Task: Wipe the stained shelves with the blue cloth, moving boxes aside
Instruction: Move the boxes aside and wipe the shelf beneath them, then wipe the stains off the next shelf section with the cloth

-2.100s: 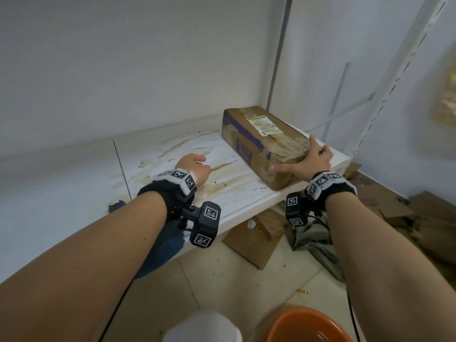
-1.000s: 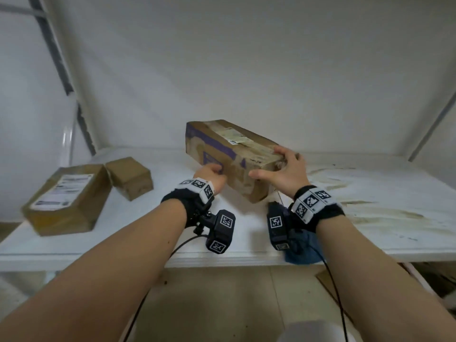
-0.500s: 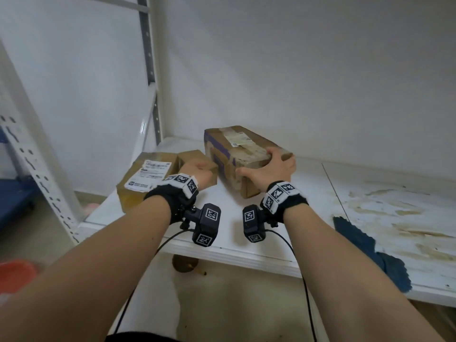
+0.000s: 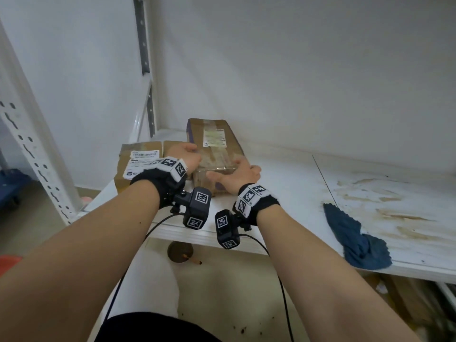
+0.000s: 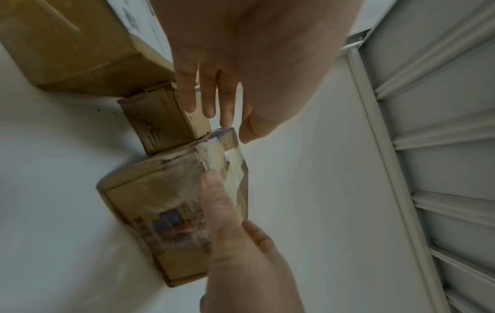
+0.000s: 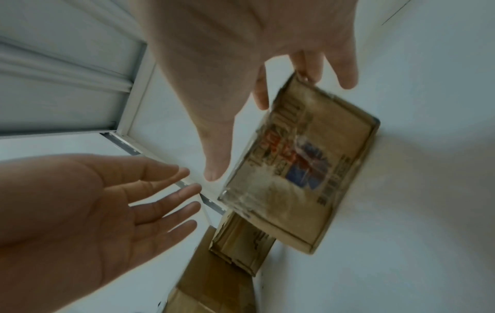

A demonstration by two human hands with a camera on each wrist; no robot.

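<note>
A long taped cardboard box lies on the white shelf at its left end, against a small box and a labelled box. My left hand hovers at the long box's left side with straight fingers and an open palm, just off the cardboard. My right hand rests at its near right corner, fingers spread and the thumb lying on the taped top. The blue cloth lies crumpled at the shelf's front edge, right of both hands. Brown stains streak the right board.
A perforated white upright stands at the front left, and a grey one in the back corner. On the floor are a brown round thing, an orange basin edge and cardboard under the shelf.
Both hands carried the long box from the stained right board to the shelf's left end, beside the two other boxes. It now rests there and the fingers have loosened.
</note>
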